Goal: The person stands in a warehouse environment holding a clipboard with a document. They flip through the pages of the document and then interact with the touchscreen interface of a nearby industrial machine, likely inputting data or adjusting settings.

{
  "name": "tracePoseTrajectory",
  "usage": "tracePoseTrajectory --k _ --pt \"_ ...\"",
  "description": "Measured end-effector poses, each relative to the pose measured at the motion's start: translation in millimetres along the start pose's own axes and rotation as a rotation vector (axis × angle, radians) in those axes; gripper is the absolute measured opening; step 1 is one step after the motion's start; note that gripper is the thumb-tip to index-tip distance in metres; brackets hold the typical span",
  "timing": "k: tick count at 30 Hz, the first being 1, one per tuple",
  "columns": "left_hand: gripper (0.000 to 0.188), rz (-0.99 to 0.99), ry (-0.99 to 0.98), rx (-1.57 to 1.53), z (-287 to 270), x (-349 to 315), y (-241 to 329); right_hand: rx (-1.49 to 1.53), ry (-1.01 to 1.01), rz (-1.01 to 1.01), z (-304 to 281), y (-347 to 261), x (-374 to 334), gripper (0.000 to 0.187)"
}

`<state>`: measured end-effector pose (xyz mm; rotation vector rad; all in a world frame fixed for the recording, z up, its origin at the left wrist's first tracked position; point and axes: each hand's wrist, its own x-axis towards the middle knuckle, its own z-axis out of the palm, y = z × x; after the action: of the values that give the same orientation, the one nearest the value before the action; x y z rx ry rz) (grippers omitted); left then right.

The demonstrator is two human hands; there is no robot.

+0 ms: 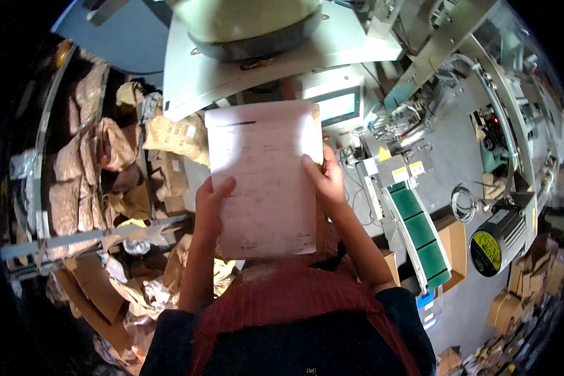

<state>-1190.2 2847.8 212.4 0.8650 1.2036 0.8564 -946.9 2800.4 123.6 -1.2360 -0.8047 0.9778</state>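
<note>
A white printed sheet of paper (263,188) is held up in front of my body, facing me. My left hand (214,203) grips its left edge, with the thumb lying on the front. On the opposite edge my right hand (324,177) holds it, thumb on the front and fingers behind. A yellowish edge shows behind the sheet at the upper right; whether it is a backing or more sheets I cannot tell. Just beyond the paper stands a machine with a touch screen panel (336,105).
A pale machine platform (232,81) with a round bowl lies ahead. To the right are a short green conveyor belt (420,233), a motor (500,241) and a coiled hose (463,202). Racks of brown paper sacks (67,203) fill the left. Cardboard boxes (506,311) pile up at the lower right.
</note>
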Motion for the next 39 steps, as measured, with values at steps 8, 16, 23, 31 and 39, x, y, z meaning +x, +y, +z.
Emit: tracePoseTrajectory --k 8,16,23,31,39 --pt "0.038 -0.199 -0.185 0.07 -4 45 -79 0.013 0.256 0.28 -25 16 -53 0.045" --pt "0.027 -0.262 -0.141 -0.002 -17 35 -122 -0.262 0.182 0.298 -34 61 -69 0.057" --pt "0.03 -0.201 -0.06 -0.066 -15 40 -151 -0.625 0.007 0.363 -41 62 -36 0.073" --pt "0.037 -0.104 0.065 0.029 13 14 -133 -0.754 -0.062 0.128 -57 61 -23 0.075" --pt "0.041 0.016 0.065 0.189 10 -11 -152 -0.771 -0.188 0.158 -71 30 -30 0.076"
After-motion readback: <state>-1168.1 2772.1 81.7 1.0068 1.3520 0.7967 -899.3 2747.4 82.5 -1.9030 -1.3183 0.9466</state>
